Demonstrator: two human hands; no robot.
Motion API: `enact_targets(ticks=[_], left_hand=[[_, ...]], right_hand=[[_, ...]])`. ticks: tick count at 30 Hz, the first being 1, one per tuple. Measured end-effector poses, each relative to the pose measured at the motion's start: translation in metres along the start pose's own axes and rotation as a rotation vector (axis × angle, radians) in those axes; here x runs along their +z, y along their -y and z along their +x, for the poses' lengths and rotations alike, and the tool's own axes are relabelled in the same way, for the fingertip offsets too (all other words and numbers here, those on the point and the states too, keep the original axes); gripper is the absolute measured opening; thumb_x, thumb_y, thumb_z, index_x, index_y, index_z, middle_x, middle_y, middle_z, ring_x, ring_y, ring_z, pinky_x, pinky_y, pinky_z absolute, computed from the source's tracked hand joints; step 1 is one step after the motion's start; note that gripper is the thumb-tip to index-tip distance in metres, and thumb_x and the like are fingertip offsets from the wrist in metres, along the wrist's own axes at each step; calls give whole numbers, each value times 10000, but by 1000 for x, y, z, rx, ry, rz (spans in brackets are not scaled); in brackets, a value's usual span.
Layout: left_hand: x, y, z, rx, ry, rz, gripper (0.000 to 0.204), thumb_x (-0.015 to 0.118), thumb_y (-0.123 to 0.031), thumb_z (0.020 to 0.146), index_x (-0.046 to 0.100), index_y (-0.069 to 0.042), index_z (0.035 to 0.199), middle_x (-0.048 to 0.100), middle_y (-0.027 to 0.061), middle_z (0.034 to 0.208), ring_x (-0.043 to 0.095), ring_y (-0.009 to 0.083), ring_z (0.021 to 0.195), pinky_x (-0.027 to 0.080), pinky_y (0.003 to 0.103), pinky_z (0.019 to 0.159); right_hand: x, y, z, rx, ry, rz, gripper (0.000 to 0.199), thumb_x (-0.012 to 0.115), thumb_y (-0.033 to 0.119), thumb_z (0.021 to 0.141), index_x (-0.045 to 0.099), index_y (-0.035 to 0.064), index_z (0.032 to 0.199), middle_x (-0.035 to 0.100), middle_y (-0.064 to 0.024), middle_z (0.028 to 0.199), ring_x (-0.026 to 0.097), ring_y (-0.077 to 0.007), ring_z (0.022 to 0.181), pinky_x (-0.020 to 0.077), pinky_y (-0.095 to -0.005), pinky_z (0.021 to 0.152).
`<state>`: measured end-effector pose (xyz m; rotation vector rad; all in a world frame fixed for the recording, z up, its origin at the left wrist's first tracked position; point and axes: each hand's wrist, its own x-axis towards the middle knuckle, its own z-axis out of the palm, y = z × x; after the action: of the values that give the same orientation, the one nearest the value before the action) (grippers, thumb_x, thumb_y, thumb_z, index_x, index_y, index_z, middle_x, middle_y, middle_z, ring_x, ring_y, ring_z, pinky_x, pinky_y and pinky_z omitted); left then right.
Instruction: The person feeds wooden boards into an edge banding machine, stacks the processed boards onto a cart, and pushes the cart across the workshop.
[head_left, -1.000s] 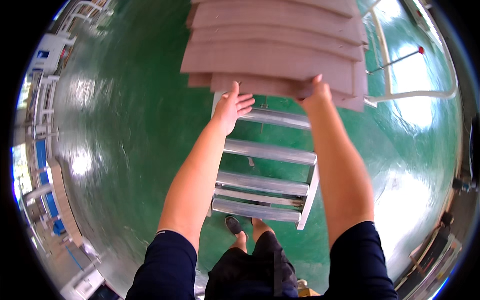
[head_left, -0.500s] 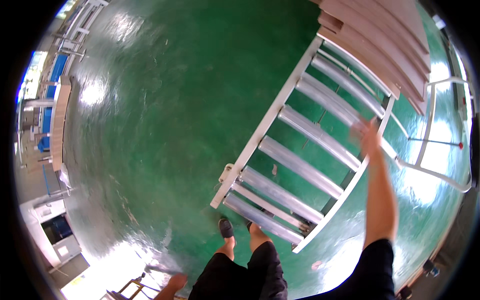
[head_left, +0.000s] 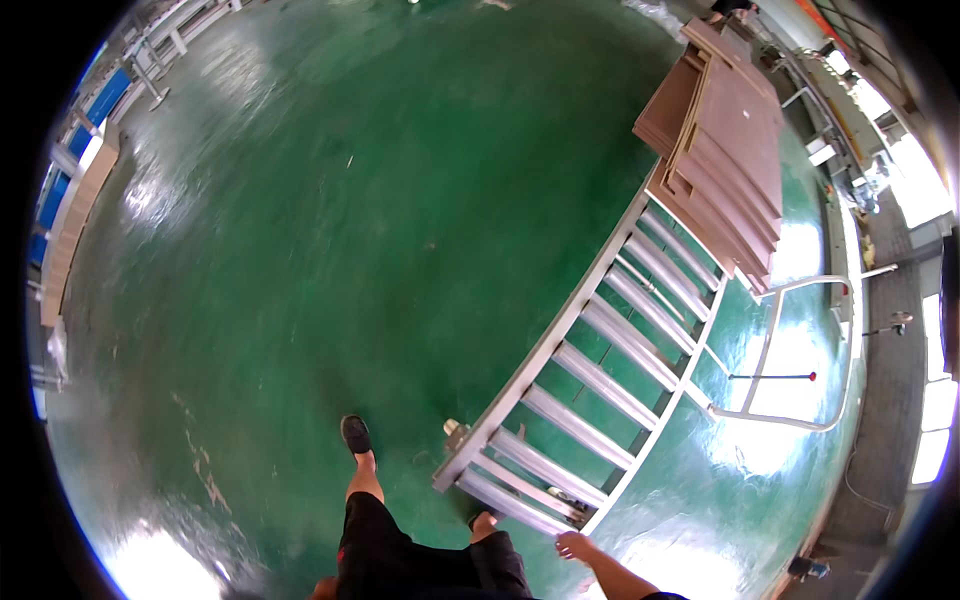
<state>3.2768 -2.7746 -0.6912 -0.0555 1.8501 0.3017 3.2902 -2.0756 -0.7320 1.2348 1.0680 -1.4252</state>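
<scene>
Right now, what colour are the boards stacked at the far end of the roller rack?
The boards are reddish brown, seen best in the head view.

A long grey metal roller rack (head_left: pixel 610 380) stands on the floor, brown boards (head_left: pixel 725 150) stacked at its far end.

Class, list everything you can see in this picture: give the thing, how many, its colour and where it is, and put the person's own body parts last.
Roller conveyor: one, silver, running from bottom centre to upper right.
Stack of boards: one stack, brown, on the conveyor's far end, upper right.
Floor: one, glossy green, everywhere.
Tube rail: one, white, right of the conveyor.
Blue racks: several, far left edge.
Shoe: one clearly seen, black, on the left foot, bottom centre.
Shorts: black, bottom edge.
Right hand: one, empty, by the conveyor's near end.
Left hand: barely in view at the bottom edge.
</scene>
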Motion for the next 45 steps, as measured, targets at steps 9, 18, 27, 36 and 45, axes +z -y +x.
enact_targets(ticks=[9, 18, 27, 36, 45], left_hand=[[-361, -132, 44, -104, -377, -1349, 237, 548, -273, 839, 547, -63, 949, 639, 78, 799, 606, 183, 647, 454, 313, 535], [-388, -155, 130, -112, -287, -972, 203, 601, -193, 820, 595, -21, 929, 634, 88, 765, 590, 170, 659, 472, 327, 590], [-560, -327, 181, -133, -403, -1168, 254, 534, -226, 836, 582, -13, 968, 629, 112, 826, 605, 210, 701, 488, 329, 635], [-640, -492, 267, 98, -470, -718, 270, 557, -261, 837, 596, -21, 953, 640, 124, 864, 618, 208, 723, 497, 330, 674], [-721, -559, 414, 221, -378, -326, 251, 637, -217, 775, 583, -92, 985, 635, 96, 817, 623, 266, 781, 509, 395, 654]], right_hand=[[157, 189, -129, -221, -335, 78, 240, 500, 232, 921, 553, 44, 1062, 637, -133, 860, 636, -235, 680, 524, -358, 584], [219, 259, -163, -199, -310, 131, 328, 531, 235, 920, 527, 2, 1152, 641, -161, 944, 642, -253, 806, 525, -359, 703], [42, 397, -110, -265, -326, -88, 220, 521, 163, 893, 592, 50, 1069, 639, -73, 948, 625, -176, 760, 512, -286, 640], [-62, 770, -257, -829, -563, 101, 282, 510, 186, 926, 541, 16, 1147, 624, -94, 927, 621, -179, 808, 493, -280, 722], [-152, 805, -222, -311, -526, -71, 217, 538, 147, 896, 570, 27, 1074, 647, -98, 892, 628, -168, 711, 484, -285, 629]])
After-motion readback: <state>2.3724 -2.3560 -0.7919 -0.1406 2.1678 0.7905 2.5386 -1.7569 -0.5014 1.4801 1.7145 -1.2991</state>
